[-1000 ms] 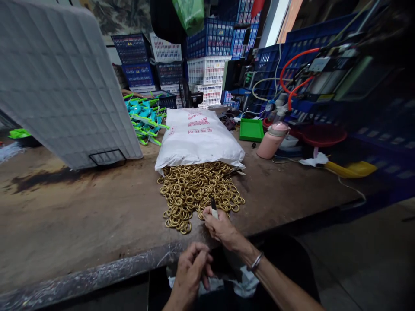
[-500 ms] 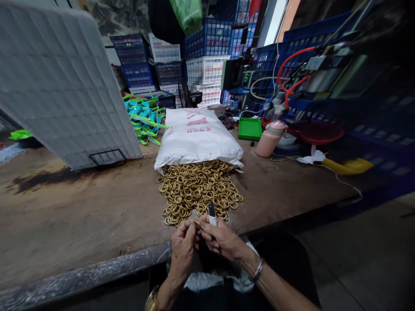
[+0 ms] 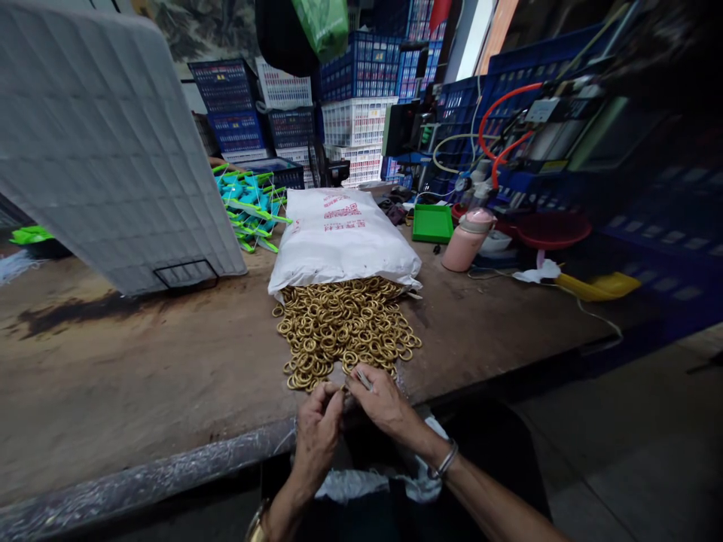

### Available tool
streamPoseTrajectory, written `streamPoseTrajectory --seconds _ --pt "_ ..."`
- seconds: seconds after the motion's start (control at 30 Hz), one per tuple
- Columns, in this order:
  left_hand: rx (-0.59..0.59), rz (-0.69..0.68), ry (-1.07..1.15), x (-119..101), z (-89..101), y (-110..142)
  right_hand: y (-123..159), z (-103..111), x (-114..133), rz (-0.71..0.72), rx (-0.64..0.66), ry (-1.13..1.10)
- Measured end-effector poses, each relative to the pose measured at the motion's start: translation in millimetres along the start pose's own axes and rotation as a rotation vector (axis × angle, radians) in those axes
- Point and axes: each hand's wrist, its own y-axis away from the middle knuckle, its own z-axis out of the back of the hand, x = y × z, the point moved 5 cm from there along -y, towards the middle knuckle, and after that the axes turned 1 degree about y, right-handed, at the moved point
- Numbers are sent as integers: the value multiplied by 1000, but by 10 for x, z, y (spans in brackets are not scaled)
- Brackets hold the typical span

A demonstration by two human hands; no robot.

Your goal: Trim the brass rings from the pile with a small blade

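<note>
My left hand is closed at the table's front edge, thumb and forefinger pinching a brass-coloured ring that is mostly hidden by the fingers. Close beside it, my right hand grips a small flat blade, now seen nearly edge-on as a thin grey strip. The fingertips of both hands almost meet at the ring. Just beyond them lies a heap of brass-coloured rings, spilling from the mouth of a white sack with red print.
A tall white quilted panel leans at the left. Behind it sit green and blue plastic pieces. To the right are a green tray, a pink bottle, a red dish and a yellow scoop. Stacked crates stand behind.
My right hand has turned, so the blade that stood up dark and white now shows as a thin strip. The left hand keeps its pinch on the ring. The view has shifted slightly.
</note>
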Motion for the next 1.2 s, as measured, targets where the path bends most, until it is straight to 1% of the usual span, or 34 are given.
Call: streamPoseTrajectory --seconds 0.07,0.13,0.2,0.27,0.37,0.43,0.5,0.57,0.63,0.7,0.8,0.87,0.93,1.03,1.1,1.2 --pt "98 165 164 64 -65 24 3 2 5 -13 -6 -8" --pt "170 234 306 61 -109 45 6 -5 1 -19 4 -33" --pt "207 245 401 25 -125 56 5 -23 -19 -23 25 -72" --pt "229 249 440 -4 -131 65 -1 -43 -43 -22 48 -116" --pt "231 245 425 -11 -126 72 -8 -56 -65 -19 77 -173" --pt "208 236 374 9 -111 71 -3 -37 -79 -32 68 -158" --pt "166 222 313 40 -87 61 18 5 -83 -24 26 -45" --pt "130 203 255 68 -66 45 56 22 -58 39 19 140" --pt "110 182 201 82 -56 26 104 -5 -30 117 64 331" --pt "96 149 149 71 -50 11 146 -45 -15 166 110 495" --pt "78 92 97 0 -37 21 162 -70 -23 163 149 663" --pt "90 88 94 -57 -35 63 139 -47 -44 132 162 733" --pt "139 123 122 -91 -52 128 95 21 -67 88 132 791" --pt "232 196 261 -80 -100 215 9 138 -63 51 39 837" --pt "236 221 379 -42 -109 224 -52 176 -24 63 -28 847" --pt "189 239 496 23 -84 181 -145 136 41 96 -73 852"
